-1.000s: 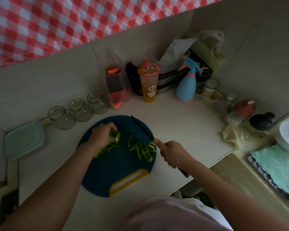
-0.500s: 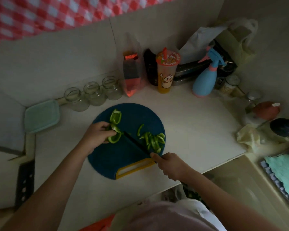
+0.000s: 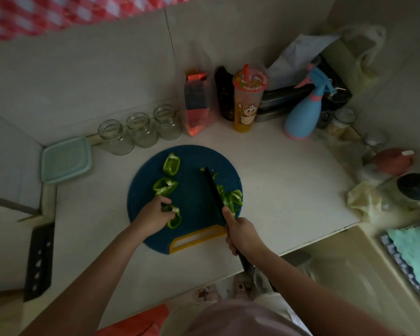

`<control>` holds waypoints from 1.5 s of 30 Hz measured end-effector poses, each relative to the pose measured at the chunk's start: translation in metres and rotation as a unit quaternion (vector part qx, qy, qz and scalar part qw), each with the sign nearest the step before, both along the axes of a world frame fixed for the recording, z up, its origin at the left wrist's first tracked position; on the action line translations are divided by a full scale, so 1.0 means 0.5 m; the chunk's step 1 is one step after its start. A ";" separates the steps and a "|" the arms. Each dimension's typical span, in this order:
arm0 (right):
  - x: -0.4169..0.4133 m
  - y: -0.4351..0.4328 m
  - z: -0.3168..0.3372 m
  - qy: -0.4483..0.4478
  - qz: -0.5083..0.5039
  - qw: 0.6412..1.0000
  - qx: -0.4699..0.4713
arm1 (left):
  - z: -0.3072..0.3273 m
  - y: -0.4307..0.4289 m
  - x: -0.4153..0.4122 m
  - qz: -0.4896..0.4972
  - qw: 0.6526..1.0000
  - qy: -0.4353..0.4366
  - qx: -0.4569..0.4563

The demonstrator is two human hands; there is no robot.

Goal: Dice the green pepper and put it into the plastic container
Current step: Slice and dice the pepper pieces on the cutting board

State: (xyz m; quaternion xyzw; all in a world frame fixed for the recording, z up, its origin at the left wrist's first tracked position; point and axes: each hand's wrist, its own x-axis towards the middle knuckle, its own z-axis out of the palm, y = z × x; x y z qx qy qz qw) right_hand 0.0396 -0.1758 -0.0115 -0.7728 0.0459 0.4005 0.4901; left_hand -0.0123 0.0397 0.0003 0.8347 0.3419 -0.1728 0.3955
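My left hand (image 3: 155, 215) is pinching a green pepper chunk (image 3: 175, 220) against the blue cutting board (image 3: 194, 204), fingers curled over it at the board's 8 o'clock. My right hand (image 3: 240, 235) is gripping the black knife (image 3: 212, 190) by its handle, forefinger lying along the spine, blade pointing toward 12 o'clock beside the cut strips (image 3: 230, 197) piled at 3 o'clock. A second chunk (image 3: 165, 185) is lying at 10 o'clock, a third chunk (image 3: 171, 163) at 11. The teal plastic container (image 3: 66, 160) is sitting on the surface (image 3: 289, 190), well apart at the board's 10 o'clock
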 end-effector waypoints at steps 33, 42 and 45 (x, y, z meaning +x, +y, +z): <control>-0.080 -0.009 -0.013 -0.219 0.205 0.951 -0.077 | 0.012 -0.050 0.032 -0.101 0.992 -0.073 0.009; -0.090 -0.005 -0.020 -0.194 0.182 0.962 -0.064 | 0.016 -0.053 0.061 -0.116 0.992 -0.019 0.035; -0.089 0.000 -0.013 -0.183 0.172 0.966 -0.057 | 0.019 -0.055 0.067 -0.125 0.991 -0.008 0.038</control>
